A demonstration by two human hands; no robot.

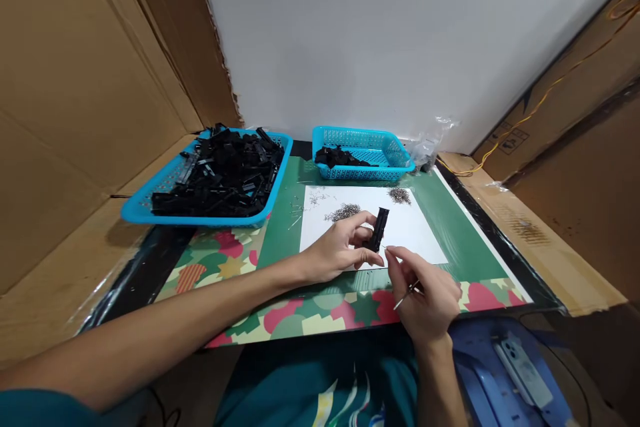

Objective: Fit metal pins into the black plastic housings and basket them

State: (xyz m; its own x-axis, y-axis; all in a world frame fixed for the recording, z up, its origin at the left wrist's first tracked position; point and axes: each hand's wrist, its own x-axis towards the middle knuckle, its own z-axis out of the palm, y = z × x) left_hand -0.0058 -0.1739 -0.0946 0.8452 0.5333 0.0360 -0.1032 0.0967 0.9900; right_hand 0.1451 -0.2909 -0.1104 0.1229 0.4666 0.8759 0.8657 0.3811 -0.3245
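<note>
Your left hand (340, 250) holds a small black plastic part (379, 229) upright over the white sheet (415, 227) on the counter (450, 213), its grip closed on the lower end. Your right hand (425, 297) is just beside it, grip narrow, pinching a thin metal tool (406, 293). Small piles of metal pins (343, 212) lie on the sheet. Behind it stand a big blue tray (150, 203) full of black parts and a small blue basket (390, 147).

One head-worn camera looks forward and down, close over the table (450, 213).
</note>
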